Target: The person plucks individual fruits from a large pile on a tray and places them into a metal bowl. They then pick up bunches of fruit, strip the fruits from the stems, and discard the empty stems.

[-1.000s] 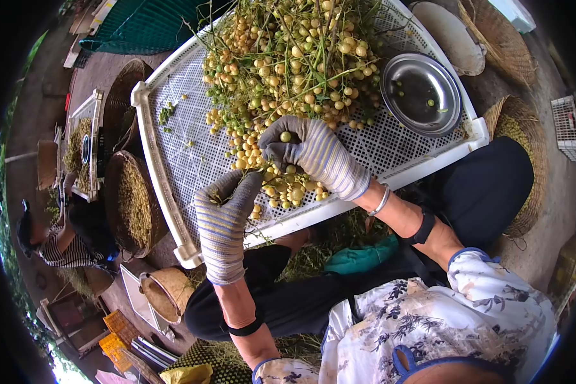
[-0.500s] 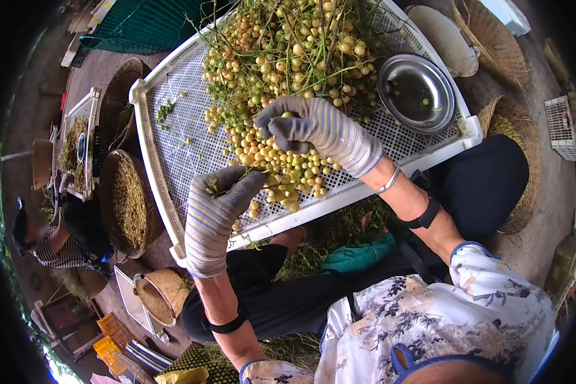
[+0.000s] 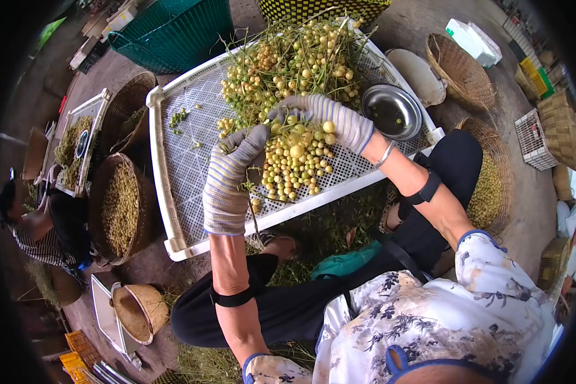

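My left hand [image 3: 235, 173], in a grey, striped knit glove, is closed at the near edge of the pile, with thin green stems hanging beneath it. Its fingertips meet a bunch of round yellow-green fruits [image 3: 296, 151], which look like small cherry tomatoes. My right hand [image 3: 329, 120], gloved alike, curls over the top of that bunch with its fingers bent around it. Some fingertips are hidden by fruit. Loose fruits lie under the hands on the perforated white tray [image 3: 189, 163]. Behind them rises a heap of fruit on stems [image 3: 294, 57].
A metal bowl [image 3: 392, 112] with a few fruits sits on the tray's right. Baskets of fruit stand left [image 3: 123, 208] and right [image 3: 486, 192]. A green basket [image 3: 173, 38] is behind. Another person [image 3: 38, 227] sits at far left beside a second tray [image 3: 83, 141].
My left hand has moved up and right, toward the right hand, and the two now meet at a fruit bunch. The whole view has shifted, showing more background.
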Demonstrator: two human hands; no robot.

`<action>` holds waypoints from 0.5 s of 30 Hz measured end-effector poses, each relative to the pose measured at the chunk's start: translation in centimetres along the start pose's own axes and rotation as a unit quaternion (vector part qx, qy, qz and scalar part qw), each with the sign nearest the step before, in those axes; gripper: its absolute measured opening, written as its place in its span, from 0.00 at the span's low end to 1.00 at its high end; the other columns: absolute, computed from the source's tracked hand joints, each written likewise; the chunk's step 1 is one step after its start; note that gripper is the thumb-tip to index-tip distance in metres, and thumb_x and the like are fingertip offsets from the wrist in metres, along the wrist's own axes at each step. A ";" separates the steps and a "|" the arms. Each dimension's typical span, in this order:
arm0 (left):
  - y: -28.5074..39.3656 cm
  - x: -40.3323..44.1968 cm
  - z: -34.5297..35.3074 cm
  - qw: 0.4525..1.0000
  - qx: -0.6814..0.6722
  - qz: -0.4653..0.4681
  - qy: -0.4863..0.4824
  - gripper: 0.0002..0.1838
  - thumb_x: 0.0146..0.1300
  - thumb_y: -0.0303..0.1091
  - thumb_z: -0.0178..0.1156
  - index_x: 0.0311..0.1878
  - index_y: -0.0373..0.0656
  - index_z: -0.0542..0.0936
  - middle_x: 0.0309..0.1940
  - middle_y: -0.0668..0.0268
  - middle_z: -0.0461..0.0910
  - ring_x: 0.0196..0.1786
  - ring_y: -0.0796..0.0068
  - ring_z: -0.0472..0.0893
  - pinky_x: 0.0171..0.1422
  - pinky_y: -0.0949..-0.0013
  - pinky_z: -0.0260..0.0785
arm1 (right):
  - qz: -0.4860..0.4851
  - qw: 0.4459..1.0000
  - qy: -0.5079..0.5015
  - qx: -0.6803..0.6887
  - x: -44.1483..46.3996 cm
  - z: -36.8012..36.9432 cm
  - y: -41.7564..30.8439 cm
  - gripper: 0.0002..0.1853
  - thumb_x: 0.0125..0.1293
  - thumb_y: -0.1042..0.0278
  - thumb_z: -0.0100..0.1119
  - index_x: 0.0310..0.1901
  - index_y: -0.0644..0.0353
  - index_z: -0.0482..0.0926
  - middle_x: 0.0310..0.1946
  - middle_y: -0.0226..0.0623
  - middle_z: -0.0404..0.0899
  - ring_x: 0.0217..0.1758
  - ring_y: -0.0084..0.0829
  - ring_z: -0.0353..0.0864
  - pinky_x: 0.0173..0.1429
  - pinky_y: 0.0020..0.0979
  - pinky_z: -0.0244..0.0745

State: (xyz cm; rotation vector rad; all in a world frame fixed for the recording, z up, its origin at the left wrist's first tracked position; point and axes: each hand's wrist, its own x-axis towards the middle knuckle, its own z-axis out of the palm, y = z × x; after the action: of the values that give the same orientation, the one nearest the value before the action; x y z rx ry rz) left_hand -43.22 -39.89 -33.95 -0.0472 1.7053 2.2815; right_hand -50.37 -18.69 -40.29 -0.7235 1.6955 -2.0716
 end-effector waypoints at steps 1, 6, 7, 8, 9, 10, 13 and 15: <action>-0.4 -0.1 -0.3 1.000 0.026 -0.007 0.008 0.14 0.56 0.43 0.70 0.34 0.41 0.84 0.18 0.77 0.71 0.18 0.89 0.66 0.21 0.81 0.53 | 0.013 0.992 0.000 -0.123 0.2 -1.1 1.5 0.16 0.70 0.69 0.50 0.57 0.62 0.76 0.51 0.30 0.79 0.53 0.20 0.76 0.59 0.24 0.75; -1.3 -1.3 -0.1 0.992 0.106 0.031 0.056 0.13 0.55 0.39 0.71 0.37 0.39 0.84 0.22 0.76 0.76 0.21 0.88 0.69 0.25 0.81 0.57 | 0.041 0.987 0.021 -0.154 -2.8 2.3 -3.0 0.26 0.67 0.46 0.57 0.54 0.62 0.79 0.40 0.31 0.84 0.43 0.20 0.77 0.52 0.25 0.73; -1.6 -0.9 0.0 0.989 0.127 0.031 0.066 0.13 0.55 0.37 0.71 0.37 0.38 0.84 0.23 0.74 0.78 0.23 0.87 0.71 0.26 0.81 0.59 | 0.048 0.982 -0.002 -0.185 -3.0 2.8 -3.7 0.26 0.66 0.47 0.59 0.55 0.62 0.79 0.41 0.32 0.84 0.43 0.20 0.77 0.50 0.25 0.73; -2.1 -0.3 0.2 0.986 0.149 0.031 0.071 0.12 0.55 0.35 0.71 0.38 0.37 0.84 0.25 0.72 0.79 0.24 0.86 0.73 0.28 0.81 0.62 | 0.058 0.975 -0.021 -0.216 -3.1 3.1 -4.1 0.27 0.64 0.48 0.62 0.55 0.63 0.78 0.41 0.32 0.84 0.42 0.20 0.77 0.48 0.24 0.73; -2.1 -0.4 1.1 0.985 0.144 0.032 0.085 0.13 0.55 0.34 0.70 0.39 0.34 0.84 0.27 0.69 0.81 0.26 0.84 0.75 0.30 0.79 0.66 | 0.040 0.976 -0.017 -0.215 -3.0 3.1 -3.8 0.27 0.63 0.50 0.63 0.55 0.64 0.78 0.42 0.34 0.84 0.41 0.21 0.78 0.46 0.25 0.74; -3.3 0.7 0.4 0.972 0.212 0.053 0.091 0.16 0.56 0.36 0.70 0.41 0.32 0.83 0.29 0.64 0.84 0.28 0.81 0.78 0.34 0.76 0.70 | 0.021 0.977 -0.014 -0.214 -2.7 3.0 -3.1 0.27 0.62 0.52 0.65 0.55 0.64 0.78 0.43 0.35 0.84 0.40 0.22 0.79 0.45 0.25 0.74; -4.3 0.6 1.1 0.829 0.520 0.172 0.114 0.14 0.57 0.31 0.66 0.43 0.30 0.81 0.35 0.49 0.84 0.36 0.59 0.85 0.43 0.64 0.75 | 0.066 0.968 -0.007 -0.244 -2.6 2.8 -2.0 0.23 0.59 0.60 0.68 0.53 0.63 0.79 0.43 0.42 0.85 0.44 0.29 0.83 0.50 0.30 0.76; -4.7 0.4 1.6 0.780 0.579 0.203 0.123 0.12 0.59 0.28 0.66 0.43 0.30 0.81 0.34 0.53 0.85 0.35 0.68 0.83 0.41 0.68 0.74 | 0.031 0.926 0.007 -0.376 -2.4 2.9 -1.5 0.21 0.58 0.59 0.69 0.50 0.62 0.81 0.41 0.43 0.85 0.43 0.31 0.85 0.50 0.31 0.76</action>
State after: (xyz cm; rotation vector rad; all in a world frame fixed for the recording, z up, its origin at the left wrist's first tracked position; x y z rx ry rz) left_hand -42.19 -37.04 -37.98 0.3194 3.1883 1.0226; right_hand -46.67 -19.33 -38.78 -0.8398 2.5005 -1.3378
